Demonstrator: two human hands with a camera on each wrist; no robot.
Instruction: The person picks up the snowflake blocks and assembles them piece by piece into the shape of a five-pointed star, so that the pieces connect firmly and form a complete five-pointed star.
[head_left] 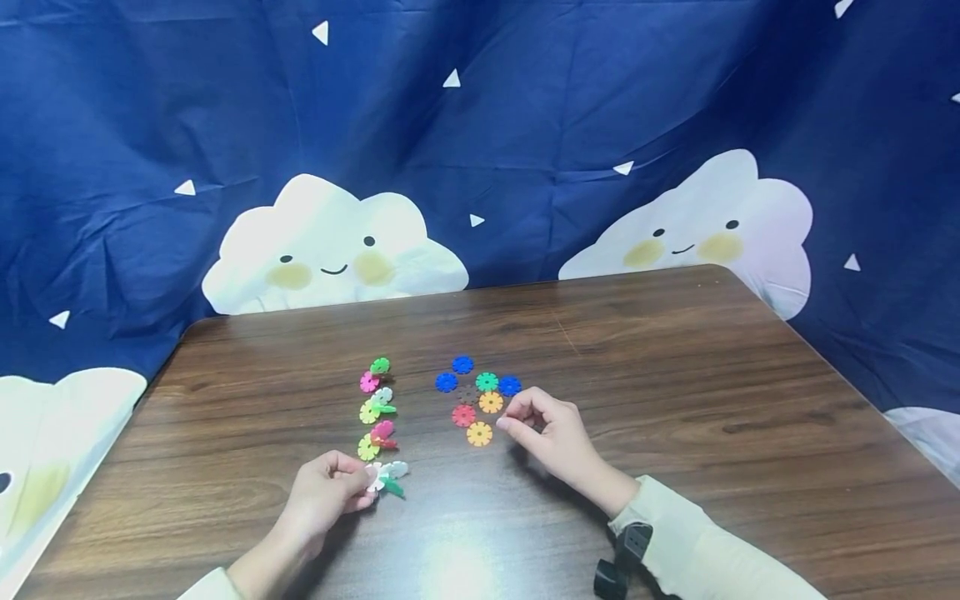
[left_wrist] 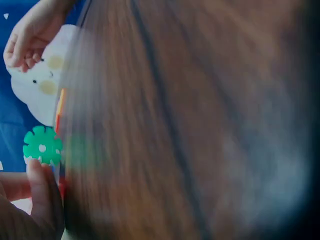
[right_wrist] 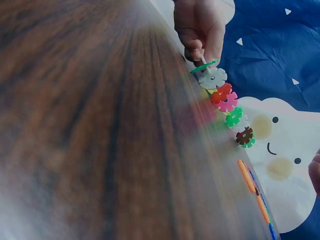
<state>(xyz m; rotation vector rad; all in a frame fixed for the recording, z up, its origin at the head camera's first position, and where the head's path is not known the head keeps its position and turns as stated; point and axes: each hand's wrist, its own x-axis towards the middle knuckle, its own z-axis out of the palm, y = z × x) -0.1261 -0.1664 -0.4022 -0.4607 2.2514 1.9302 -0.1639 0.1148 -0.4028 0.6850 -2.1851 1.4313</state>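
apparently complete: three clusters (head_left: 382, 429); left hand (head_left: 318, 496) pinches a fourth (head_left: 394, 470); outstanding: eight loose discs (head_left: 458, 416); right hand (head_left: 553, 435) beside them, relaxed, empty

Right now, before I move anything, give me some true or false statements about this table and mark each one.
1. The left grip holds a white-and-green cluster. True.
2. Three other clusters line up beyond it. True.
3. The right grip holds a red disc. False: no disc shows in the right grip; the red disc lies on the table.
4. Four loose discs are blue. False: three blue discs lie there.
5. Two loose discs are orange. True.
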